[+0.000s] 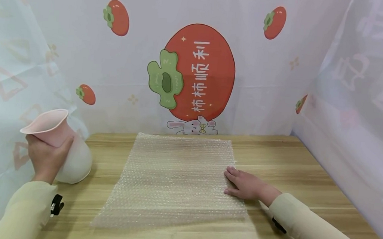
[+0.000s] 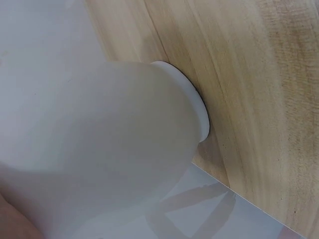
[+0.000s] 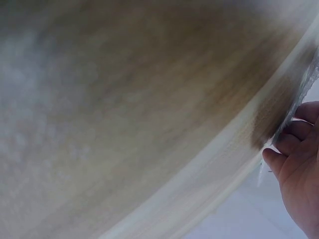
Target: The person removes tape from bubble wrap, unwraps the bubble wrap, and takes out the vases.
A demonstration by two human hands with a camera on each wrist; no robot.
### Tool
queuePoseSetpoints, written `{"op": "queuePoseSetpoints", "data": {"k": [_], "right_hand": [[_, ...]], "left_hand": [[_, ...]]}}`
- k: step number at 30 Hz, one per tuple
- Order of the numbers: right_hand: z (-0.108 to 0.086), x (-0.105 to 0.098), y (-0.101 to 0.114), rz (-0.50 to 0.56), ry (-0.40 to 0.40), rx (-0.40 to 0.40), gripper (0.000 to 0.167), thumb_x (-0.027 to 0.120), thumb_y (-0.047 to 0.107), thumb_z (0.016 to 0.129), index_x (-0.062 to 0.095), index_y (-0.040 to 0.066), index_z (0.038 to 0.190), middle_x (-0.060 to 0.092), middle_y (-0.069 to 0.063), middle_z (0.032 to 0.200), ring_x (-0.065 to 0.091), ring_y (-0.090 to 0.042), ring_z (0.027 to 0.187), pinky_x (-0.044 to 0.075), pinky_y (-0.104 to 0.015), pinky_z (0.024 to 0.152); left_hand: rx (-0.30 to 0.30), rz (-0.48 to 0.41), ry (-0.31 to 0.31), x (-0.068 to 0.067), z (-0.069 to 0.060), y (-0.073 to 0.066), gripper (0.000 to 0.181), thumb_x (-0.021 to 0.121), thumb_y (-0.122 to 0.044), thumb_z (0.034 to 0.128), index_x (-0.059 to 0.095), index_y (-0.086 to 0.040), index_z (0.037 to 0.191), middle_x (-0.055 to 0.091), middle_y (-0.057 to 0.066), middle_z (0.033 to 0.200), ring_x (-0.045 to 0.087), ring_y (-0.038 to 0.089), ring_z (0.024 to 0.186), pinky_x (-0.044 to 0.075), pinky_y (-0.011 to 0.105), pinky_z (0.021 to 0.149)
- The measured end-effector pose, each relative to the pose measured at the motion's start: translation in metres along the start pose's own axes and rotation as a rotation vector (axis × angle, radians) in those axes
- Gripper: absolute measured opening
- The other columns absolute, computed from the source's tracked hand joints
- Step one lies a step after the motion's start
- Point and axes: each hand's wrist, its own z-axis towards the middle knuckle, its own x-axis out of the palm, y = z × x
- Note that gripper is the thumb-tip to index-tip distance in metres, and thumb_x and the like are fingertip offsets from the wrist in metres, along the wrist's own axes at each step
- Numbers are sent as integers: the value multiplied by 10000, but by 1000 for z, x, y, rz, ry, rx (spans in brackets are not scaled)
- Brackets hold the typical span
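At the left of the head view, my left hand (image 1: 47, 157) grips the neck of a pink-and-white vase (image 1: 78, 159) with a wavy, flared rim. The vase leans, its mouth up and to the left. In the left wrist view its white base (image 2: 192, 99) is at the wooden table; whether it touches cannot be told. A sheet of clear bubble wrap (image 1: 176, 178) lies spread flat in the middle. On its right edge rests my right hand (image 1: 248, 184), fingers extended and thumb apart. The right wrist view shows those fingertips (image 3: 286, 142) at the sheet's edge.
The wooden table (image 1: 276, 160) reaches back to a white cloth wall (image 1: 265, 87) printed with red persimmons. More printed cloth hangs at the left (image 1: 10, 64) and right (image 1: 365, 95), close beside the table's sides.
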Motion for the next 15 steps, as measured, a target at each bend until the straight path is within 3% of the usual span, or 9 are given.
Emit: {"op": "queuePoseSetpoints", "data": {"k": [7,15], "right_hand": [[1,0,1,-10,-8,-9,761,481,529,978,375,-56,1453,310,-264,1503,315,-397,1370,316,-504,1076],[0,0,1,-8,5,2,765,488,528,975,366,-50,1460,300,-258,1510,302,-391,1378,306,-499,1084]], "left_hand": [[-30,9,-8,-1,0,2,894,820,-290,700,306,-205,1427,408,-79,1240,443,180,1125,314,191,960],[-25,2,-4,1,1,0,901,819,-305,701,305,-218,1435,419,-44,1265,441,201,1147,320,258,1012]]}}
